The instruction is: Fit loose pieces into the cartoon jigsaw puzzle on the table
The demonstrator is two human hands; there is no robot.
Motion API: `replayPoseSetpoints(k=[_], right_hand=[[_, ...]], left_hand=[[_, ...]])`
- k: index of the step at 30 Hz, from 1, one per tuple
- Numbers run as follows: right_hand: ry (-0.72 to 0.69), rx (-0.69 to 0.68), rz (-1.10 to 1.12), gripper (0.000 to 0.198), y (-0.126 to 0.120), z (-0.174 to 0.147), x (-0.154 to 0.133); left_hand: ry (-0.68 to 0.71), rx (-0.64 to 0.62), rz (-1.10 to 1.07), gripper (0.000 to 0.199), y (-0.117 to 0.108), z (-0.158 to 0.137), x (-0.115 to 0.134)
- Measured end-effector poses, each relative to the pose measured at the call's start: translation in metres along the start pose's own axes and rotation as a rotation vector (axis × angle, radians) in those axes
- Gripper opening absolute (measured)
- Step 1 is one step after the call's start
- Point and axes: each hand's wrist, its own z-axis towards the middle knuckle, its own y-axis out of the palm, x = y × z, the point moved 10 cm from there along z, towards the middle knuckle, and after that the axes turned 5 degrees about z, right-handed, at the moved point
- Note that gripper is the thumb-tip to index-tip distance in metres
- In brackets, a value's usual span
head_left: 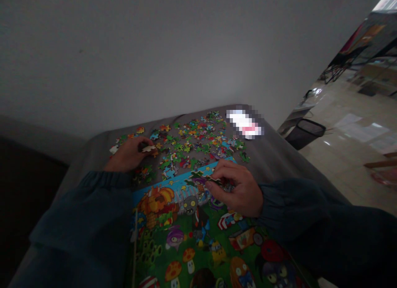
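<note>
The left hand (128,152) is over the far left side of the grey cloth (273,166), its fingers bent in and pinching a pale puzzle piece (149,148). The right hand (238,186) has its thumb and fingers pressed together on a green bit of puzzle (197,174), just over the blue top of a big cartoon picture (182,234). I can't tell if that bit is one piece or more. Lots of loose pieces (198,133) lie past the picture, and a bright, blurred-out thing (245,122) sits to their right.
</note>
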Motion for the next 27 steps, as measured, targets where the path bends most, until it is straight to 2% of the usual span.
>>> replayPoseSetpoints(k=[3,9,14,18,22,27], right_hand=[[-0.032,0.01,0.004,0.016,-0.001,0.0,-0.002],[-0.054,0.014,0.007,0.016,-0.001,0.001,-0.004],[-0.06,-0.002,0.015,0.015,-0.001,-0.001,-0.004],[-0.078,-0.004,0.01,0.016,-0.001,-0.003,-0.005],[-0.085,-0.017,0.001,0.016,0.0,-0.004,-0.006],[-0.111,-0.025,-0.011,0.017,0.0,-0.005,-0.008]], left_hand=[[-0.043,-0.003,-0.008,0.033,-0.006,-0.004,0.003],[-0.098,-0.015,-0.048,0.043,-0.026,-0.012,0.007],[-0.039,-0.06,-0.161,0.047,-0.043,-0.035,0.024],[0.008,-0.179,-0.227,0.039,-0.035,-0.083,0.043],[0.112,-0.389,-0.363,0.023,-0.012,-0.148,0.081],[0.459,-0.562,-0.378,0.031,0.017,-0.209,0.149]])
